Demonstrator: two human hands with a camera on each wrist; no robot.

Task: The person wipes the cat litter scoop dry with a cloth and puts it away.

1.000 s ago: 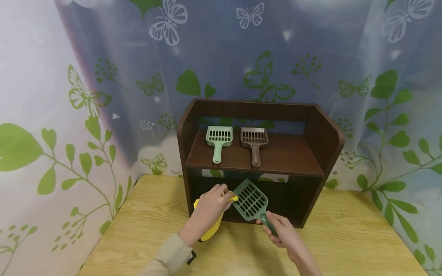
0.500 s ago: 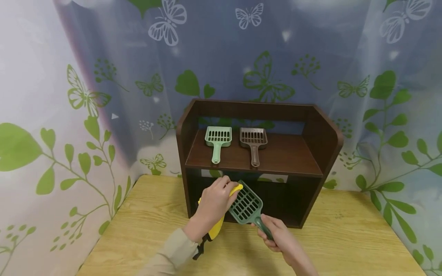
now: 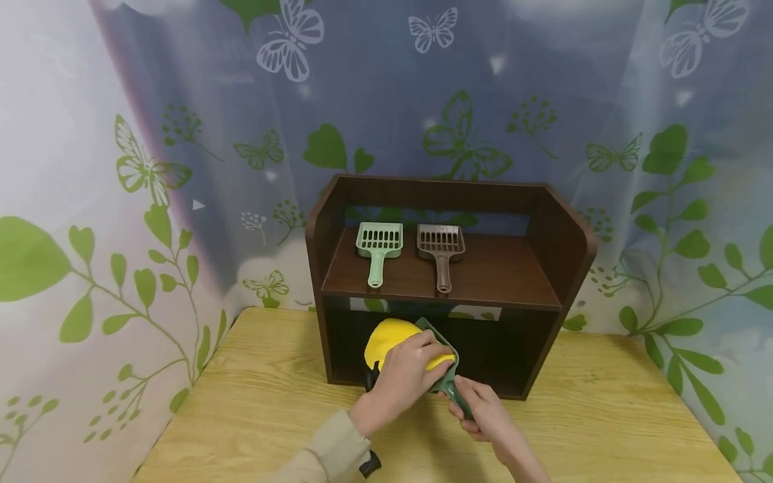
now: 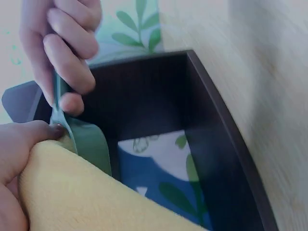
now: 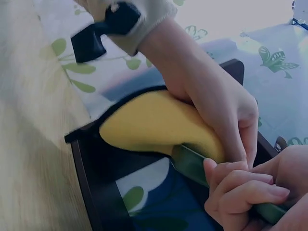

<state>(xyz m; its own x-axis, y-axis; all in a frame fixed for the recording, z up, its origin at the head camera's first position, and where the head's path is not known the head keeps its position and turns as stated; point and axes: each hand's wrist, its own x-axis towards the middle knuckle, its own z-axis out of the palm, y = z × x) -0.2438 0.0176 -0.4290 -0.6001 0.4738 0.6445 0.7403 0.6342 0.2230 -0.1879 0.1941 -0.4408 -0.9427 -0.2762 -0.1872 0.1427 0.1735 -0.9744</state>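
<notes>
My right hand (image 3: 488, 412) grips the handle of a dark green slotted litter scoop (image 3: 448, 385), its head raised in front of the shelf's lower opening. A yellow cloth (image 3: 386, 339) is held by my left hand (image 3: 407, 376), fingers and thumb pinching it over the scoop's head. Most of the slots are hidden under cloth and hand. In the left wrist view the cloth (image 4: 96, 192) lies against the scoop's side (image 4: 94, 144), thumb near the handle's base. The right wrist view shows the cloth (image 5: 154, 120) bulging out beyond the scoop's edge (image 5: 190, 163).
A dark brown two-tier shelf (image 3: 513, 272) stands on the wooden table (image 3: 260, 376). On its upper board lie a light green scoop (image 3: 376, 265) and a brown scoop (image 3: 443, 272). Behind hangs a leaf-and-butterfly patterned curtain (image 3: 386, 100).
My left hand has moved right across the scoop's head with the cloth, which now spreads out over its left side. The scoop has shifted slightly left in the right hand.
</notes>
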